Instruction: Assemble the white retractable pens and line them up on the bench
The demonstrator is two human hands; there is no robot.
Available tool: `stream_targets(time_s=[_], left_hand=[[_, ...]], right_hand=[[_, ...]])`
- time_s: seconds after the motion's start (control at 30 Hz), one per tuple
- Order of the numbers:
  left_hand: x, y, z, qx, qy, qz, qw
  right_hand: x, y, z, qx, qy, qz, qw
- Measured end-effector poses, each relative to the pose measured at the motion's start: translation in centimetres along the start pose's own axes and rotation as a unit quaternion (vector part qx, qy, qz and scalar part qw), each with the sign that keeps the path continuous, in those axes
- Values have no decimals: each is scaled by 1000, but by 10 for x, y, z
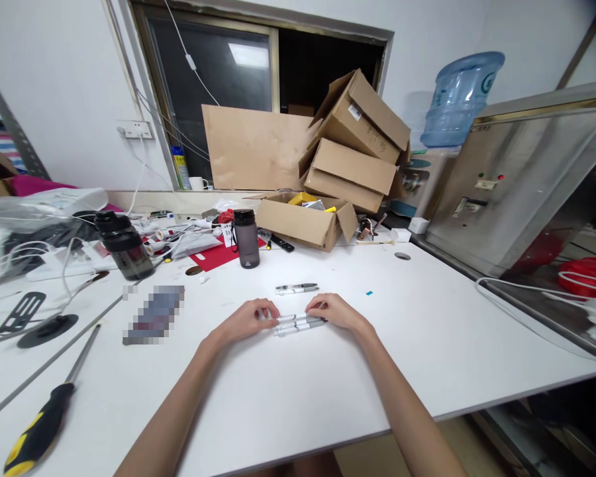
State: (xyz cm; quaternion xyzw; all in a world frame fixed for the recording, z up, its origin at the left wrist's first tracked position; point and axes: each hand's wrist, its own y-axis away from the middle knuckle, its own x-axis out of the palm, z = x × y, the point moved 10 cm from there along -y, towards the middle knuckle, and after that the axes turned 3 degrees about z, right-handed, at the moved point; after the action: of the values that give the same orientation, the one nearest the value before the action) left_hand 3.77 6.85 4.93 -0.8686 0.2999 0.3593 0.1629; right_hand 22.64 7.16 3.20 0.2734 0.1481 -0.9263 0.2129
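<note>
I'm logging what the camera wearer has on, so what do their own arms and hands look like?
The left hand and right hand are ungloved. Both forearms are bare, with no sleeve, watch or bracelet visible. I can't make out any rings.

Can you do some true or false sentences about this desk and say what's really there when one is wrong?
1. The left hand and right hand are both at some pens. True.
2. The screwdriver has a red handle. False: the screwdriver's handle is black and yellow.
3. A blue jug sits on the water dispenser. True.
4. The white mug is on the floor. False: the white mug stands at the window.
</note>
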Motion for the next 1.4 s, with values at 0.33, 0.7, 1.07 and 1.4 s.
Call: stream_targets(time_s=[0.33, 0.7, 1.07, 1.4], left_hand=[[7, 3, -1, -22, -18, 29, 999], [10, 3, -5, -18, -29, 38, 999], [-3, -6, 32, -79, 169, -101, 977], [13, -8, 55, -158, 413, -118, 889]], right_hand=[[1, 2, 6, 37, 17, 6, 999], [3, 2, -3, 63, -10, -1, 998], [-32, 1, -28, 80, 55, -211, 973], [-30, -6, -58, 103, -33, -247, 963]])
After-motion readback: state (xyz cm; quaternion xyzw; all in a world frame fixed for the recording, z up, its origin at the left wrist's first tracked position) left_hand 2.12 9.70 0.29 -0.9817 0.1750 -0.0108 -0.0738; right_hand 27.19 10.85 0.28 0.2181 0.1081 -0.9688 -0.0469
